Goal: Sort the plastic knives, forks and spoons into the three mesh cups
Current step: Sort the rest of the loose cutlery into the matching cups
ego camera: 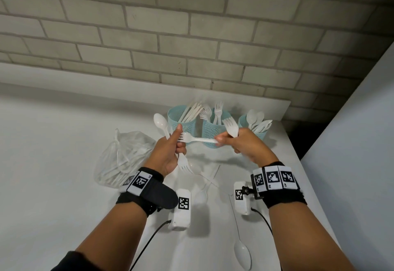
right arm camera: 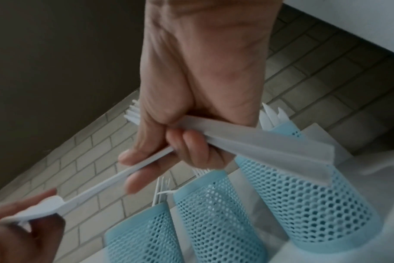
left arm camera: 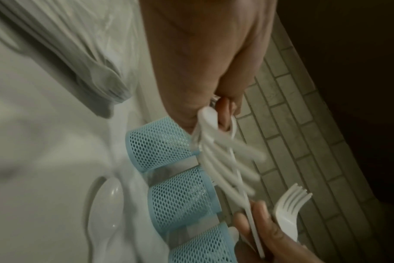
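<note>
From the head view, my left hand (ego camera: 170, 153) grips a spoon (ego camera: 161, 123) and forks, while my right hand (ego camera: 241, 142) pinches the handle of a fork (ego camera: 198, 139) lying between both hands, before the mesh cups (ego camera: 211, 129). In the left wrist view its tines look thin and light. In the right wrist view my curled fingers (right arm camera: 191, 147) hold more forks; I judge the stiff, slippery handle is the best place to hold.

White fork (ego camera: 197, 140) level between both hands, three blue mesh cups (ego camera: 211, 131) upright behind, part-filled
</note>
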The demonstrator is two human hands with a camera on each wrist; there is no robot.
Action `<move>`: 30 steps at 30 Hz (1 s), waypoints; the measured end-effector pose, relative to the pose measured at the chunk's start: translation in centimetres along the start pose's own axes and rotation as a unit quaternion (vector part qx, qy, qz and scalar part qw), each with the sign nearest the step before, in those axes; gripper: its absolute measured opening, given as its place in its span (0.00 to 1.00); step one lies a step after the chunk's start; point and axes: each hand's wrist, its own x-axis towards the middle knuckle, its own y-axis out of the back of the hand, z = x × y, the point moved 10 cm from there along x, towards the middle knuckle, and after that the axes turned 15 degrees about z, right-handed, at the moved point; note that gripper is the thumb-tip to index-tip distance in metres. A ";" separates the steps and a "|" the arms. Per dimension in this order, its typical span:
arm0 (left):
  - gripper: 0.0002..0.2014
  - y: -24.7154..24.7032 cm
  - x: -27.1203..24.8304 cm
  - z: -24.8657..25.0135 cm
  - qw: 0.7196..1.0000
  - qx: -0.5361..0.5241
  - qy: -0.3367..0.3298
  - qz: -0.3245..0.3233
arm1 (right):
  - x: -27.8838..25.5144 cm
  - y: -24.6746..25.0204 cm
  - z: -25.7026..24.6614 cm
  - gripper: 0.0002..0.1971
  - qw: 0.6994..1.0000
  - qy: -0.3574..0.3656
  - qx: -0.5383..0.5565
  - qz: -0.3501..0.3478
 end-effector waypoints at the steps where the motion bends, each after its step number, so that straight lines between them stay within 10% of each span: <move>1: 0.09 0.0 0.0 0.0 1.000 0.004 -0.004 0.002 | -0.4 -0.5 0.2 0.05 0.999 0.007 -0.031 -0.027; 10: 0.10 -2.5 -1.7 -0.3 0.987 0.117 -0.074 -0.078 | -4.4 -5.2 1.7 0.19 0.966 -0.156 0.049 -0.201; 22: 0.11 -1.7 -1.0 -0.3 0.998 -0.005 -0.029 -0.051 | -4.0 -5.0 1.0 0.03 0.963 -0.139 0.202 -0.113; 30: 0.11 -2.1 -1.1 -0.1 0.994 -0.092 -0.017 -0.064 | -4.2 -5.0 1.8 0.06 0.992 -0.089 0.075 -0.048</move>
